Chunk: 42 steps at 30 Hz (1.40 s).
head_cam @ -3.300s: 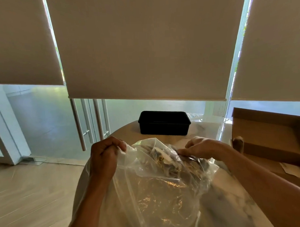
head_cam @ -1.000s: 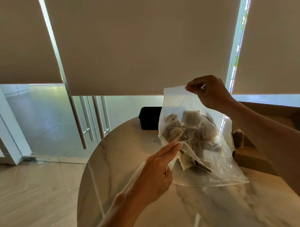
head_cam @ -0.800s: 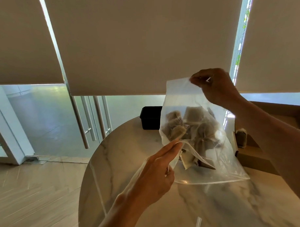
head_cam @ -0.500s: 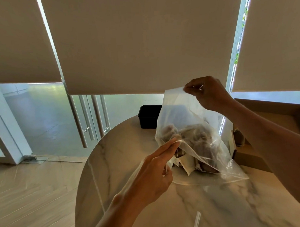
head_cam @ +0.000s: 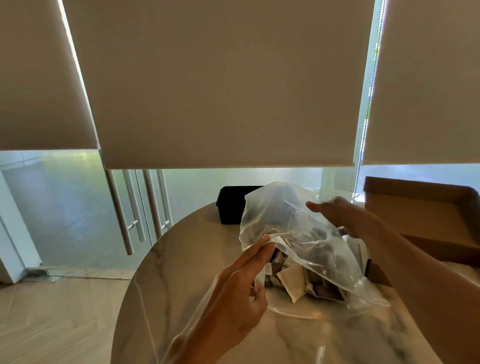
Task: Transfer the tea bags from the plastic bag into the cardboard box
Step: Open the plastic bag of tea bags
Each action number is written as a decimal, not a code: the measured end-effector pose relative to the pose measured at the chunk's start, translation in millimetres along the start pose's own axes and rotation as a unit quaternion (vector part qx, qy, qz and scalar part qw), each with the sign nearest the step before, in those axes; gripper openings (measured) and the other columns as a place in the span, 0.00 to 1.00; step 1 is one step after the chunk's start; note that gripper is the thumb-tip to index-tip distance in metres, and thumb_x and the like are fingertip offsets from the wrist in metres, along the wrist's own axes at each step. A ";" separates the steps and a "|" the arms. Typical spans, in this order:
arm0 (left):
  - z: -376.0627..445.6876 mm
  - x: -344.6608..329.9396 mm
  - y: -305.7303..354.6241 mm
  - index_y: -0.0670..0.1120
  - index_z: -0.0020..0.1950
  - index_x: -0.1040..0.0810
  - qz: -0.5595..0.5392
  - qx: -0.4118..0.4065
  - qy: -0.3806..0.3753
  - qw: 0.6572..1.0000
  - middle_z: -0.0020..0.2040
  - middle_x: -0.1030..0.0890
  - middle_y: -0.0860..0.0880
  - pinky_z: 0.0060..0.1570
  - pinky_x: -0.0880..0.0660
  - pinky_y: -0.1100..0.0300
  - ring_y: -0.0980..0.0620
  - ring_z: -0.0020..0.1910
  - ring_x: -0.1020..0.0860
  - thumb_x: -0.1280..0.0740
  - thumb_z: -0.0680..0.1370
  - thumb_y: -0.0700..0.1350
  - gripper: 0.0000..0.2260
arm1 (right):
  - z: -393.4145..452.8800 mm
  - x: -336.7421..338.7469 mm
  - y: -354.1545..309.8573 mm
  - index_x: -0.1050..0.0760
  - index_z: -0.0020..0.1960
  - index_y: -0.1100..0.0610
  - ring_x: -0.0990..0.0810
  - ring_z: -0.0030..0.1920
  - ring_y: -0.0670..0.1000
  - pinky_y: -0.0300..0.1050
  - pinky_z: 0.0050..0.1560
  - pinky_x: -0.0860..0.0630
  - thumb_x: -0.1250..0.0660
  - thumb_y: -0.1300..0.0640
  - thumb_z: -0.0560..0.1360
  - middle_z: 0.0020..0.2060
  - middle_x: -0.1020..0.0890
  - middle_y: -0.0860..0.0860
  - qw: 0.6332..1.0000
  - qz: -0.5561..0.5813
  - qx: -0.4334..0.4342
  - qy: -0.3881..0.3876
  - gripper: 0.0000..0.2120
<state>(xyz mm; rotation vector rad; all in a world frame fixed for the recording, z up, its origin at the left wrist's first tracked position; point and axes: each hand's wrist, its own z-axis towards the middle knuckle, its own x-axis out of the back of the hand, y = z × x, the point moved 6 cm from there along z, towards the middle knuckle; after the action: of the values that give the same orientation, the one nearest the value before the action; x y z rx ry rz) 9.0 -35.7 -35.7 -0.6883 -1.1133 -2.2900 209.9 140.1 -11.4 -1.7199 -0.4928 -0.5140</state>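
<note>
**Tea bags spilled on the table, box not yet filled**

The plastic bag (head_cam: pixel 295 234) lay slumped on the marble table (head_cam: pixel 182 265), mouth facing the person and its closed end rising toward the window, so its long axis ran from near to far. The left hand (head_cam: pixel 234 296) pinched the bag's near rim between thumb and straight fingers. The right hand (head_cam: pixel 341 219) rested spread against the bag's right side, fingers straight, gripping nothing I could make out. Tea bags (head_cam: pixel 294 280) sat bunched at the mouth, some on the tabletop. The cardboard box (head_cam: pixel 425 216) stood open just right of the bag. I could see no tea bags inside it, so the transfer seemed barely begun.
</note>
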 end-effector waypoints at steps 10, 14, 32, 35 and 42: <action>0.3 1.3 -3.3 0.59 0.73 0.39 -0.010 0.016 0.011 1.000 0.69 0.44 0.75 0.45 0.25 0.71 0.69 0.54 0.25 0.35 0.74 0.36 0.32 | -19.2 19.8 -28.2 0.23 0.52 0.61 0.28 0.27 0.47 0.35 0.24 0.32 0.26 0.63 0.71 0.32 0.22 0.53 0.983 0.138 0.106 0.054 0.12; 0.1 -2.2 -4.6 0.60 0.73 0.40 -0.011 0.014 0.007 1.000 0.70 0.44 0.73 0.47 0.26 0.73 0.68 0.63 0.30 0.34 0.74 0.35 0.34 | -36.0 25.1 -50.5 0.22 0.51 0.58 0.22 0.34 0.48 0.38 0.35 0.25 0.29 0.63 0.73 0.35 0.19 0.53 0.968 0.170 0.173 0.058 0.08; -1.7 -3.4 0.8 0.67 0.71 0.45 0.029 -0.011 -0.017 0.999 0.71 0.45 0.74 0.46 0.32 0.78 0.64 0.57 0.34 0.38 0.73 0.35 0.36 | -31.9 -50.6 -115.3 0.34 0.71 0.52 0.35 0.70 0.55 0.52 0.69 0.36 0.32 0.48 0.74 0.69 0.33 0.54 0.913 -0.181 0.353 0.097 0.28; -3.0 -3.5 2.0 0.66 0.72 0.45 0.045 -0.017 -0.022 0.999 0.70 0.46 0.75 0.43 0.32 0.79 0.67 0.54 0.31 0.37 0.73 0.36 0.36 | -20.4 -92.3 -124.3 0.40 0.73 0.54 0.35 0.70 0.59 0.57 0.66 0.36 0.31 0.40 0.70 0.69 0.32 0.57 0.899 -0.315 0.300 0.043 0.38; -3.1 -3.9 2.2 0.60 0.74 0.44 0.072 -0.036 -0.030 0.996 0.71 0.47 0.72 0.45 0.37 0.83 0.61 0.61 0.51 0.37 0.74 0.36 0.34 | -19.6 -93.8 -125.2 0.20 0.49 0.56 0.22 0.53 0.57 0.55 0.59 0.33 0.31 0.58 0.71 0.47 0.18 0.52 0.886 -0.342 0.307 0.069 0.08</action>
<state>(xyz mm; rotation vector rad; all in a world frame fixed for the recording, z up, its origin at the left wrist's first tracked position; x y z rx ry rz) 12.6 -38.6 -38.6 -0.8417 -0.9772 -2.2081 59.8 140.8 36.8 -0.8600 -1.0447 -0.8610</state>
